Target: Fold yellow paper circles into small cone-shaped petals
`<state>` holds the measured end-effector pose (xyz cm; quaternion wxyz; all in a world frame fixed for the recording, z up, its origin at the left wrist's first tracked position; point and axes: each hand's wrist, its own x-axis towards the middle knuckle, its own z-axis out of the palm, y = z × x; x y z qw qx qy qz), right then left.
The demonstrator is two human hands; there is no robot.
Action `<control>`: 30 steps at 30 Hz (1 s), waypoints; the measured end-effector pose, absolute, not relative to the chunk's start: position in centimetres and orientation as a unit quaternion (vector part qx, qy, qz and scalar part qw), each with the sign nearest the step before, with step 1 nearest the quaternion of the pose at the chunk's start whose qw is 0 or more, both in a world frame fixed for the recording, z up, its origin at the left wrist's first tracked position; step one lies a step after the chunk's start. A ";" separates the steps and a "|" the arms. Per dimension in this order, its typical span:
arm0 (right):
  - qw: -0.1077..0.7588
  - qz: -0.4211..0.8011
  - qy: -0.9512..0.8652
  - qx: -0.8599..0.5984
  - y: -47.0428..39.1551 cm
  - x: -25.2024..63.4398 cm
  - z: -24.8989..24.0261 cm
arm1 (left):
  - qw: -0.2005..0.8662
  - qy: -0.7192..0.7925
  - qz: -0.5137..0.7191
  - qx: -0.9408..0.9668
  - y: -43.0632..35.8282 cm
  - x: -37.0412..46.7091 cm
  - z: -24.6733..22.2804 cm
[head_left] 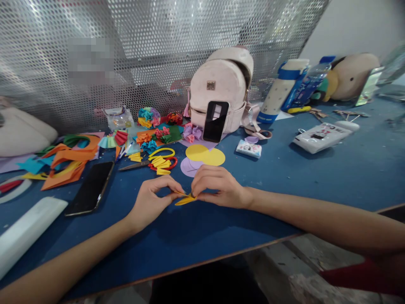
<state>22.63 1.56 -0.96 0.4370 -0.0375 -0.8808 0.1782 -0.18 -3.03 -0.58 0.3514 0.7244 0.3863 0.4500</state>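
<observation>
Between my two hands is a folded piece of yellow paper (185,200), held just above the blue table. My left hand (155,196) pinches its left edge between thumb and fingertips. On the other side, my right hand (218,185) grips it with thumb and bent fingers, which hide part of the paper. Just behind the hands lie flat yellow paper circles (215,157) and purple paper circles (187,167). Small folded yellow paper pieces (163,172) rest on and beside scissors (134,166) with red and yellow handles.
A white backpack (218,84) stands at the back with a phone (216,122) leaning on it. Another phone (90,190) lies left, near orange paper strips (68,162). Colourful paper flowers (148,117) sit behind. To the right are a tissue pack (249,148), a white pouch (322,136) and a flask (280,93).
</observation>
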 end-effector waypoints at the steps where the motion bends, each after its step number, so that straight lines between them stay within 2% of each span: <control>1: 0.437 0.179 -0.881 -0.038 1.6 22.7 -0.9 | 0.349 0.380 0.455 0.726 -3.0 -0.2 -0.6; 13: 0.436 0.184 -0.880 -0.053 1.7 22.9 -1.0 | 0.340 0.322 0.453 0.759 -2.9 -0.7 -0.2; 22: 0.405 0.170 -0.895 -0.079 1.6 22.7 -1.3 | 0.146 0.306 0.405 0.849 -4.0 0.2 -0.1; 30: 0.395 0.179 -0.898 -0.076 1.8 22.7 -1.3 | 0.191 0.330 0.432 0.817 -3.8 -0.2 -0.6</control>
